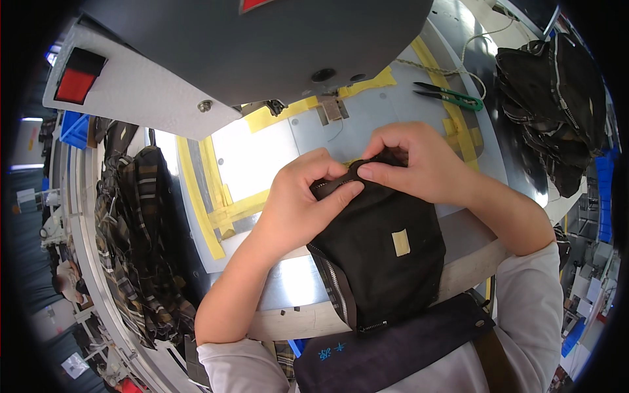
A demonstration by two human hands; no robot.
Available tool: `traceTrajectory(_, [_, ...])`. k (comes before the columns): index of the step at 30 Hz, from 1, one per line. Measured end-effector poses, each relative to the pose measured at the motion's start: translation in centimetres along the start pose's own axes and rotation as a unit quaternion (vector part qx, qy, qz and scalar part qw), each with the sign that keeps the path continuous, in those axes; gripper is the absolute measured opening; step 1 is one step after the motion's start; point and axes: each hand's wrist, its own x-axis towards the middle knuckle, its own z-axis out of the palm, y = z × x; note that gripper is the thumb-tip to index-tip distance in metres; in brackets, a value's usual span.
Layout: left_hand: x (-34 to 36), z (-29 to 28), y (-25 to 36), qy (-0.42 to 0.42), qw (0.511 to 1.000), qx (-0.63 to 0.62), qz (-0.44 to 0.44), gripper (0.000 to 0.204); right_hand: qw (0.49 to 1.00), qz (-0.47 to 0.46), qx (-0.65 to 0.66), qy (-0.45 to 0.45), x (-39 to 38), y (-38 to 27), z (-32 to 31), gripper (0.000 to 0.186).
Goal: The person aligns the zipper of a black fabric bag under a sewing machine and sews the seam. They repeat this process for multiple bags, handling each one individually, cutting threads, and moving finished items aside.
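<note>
Your left grip [298, 196] and right grip [424, 164], equally near, both pinched the far edge of the black fabric piece [377, 245], whose long axis ran across the surface [282, 323] back toward your body.

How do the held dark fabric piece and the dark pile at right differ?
Pose: the dark fabric piece lies mostly spread out; the dark pile is heaped and folded.
Handling: left hand and right hand pinch the dark fabric piece's far edge; neither touches the dark pile.
Shared: dark cloth, silvery zipper teeth, a pale patch.
</note>
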Motion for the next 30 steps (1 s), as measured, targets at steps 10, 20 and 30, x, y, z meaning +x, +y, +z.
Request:
traceTrajectory(10, [0.4, -0.3, -0.5, -0.01, 1.0, -0.028, -0.008, 0.015, 1.0, 0.004, -0.004, 0.003, 0.2, 0.0, -0.1, 0.014])
traceTrajectory(20, [0.6, 0.5, -1.0, 0.074, 0.995, 0.034, 0.056, 0.011, 0.996, -0.032, -0.062, 0.054, 0.8, -0.4, -0.1, 0.018])
traceTrajectory(30, [3.4, -0.6, -0.7, 0.159, 0.956, 0.239, -0.06, 0.015, 0.956, -0.048, -0.274, 0.095, 5.7, 1.7, -0.3, 0.023])
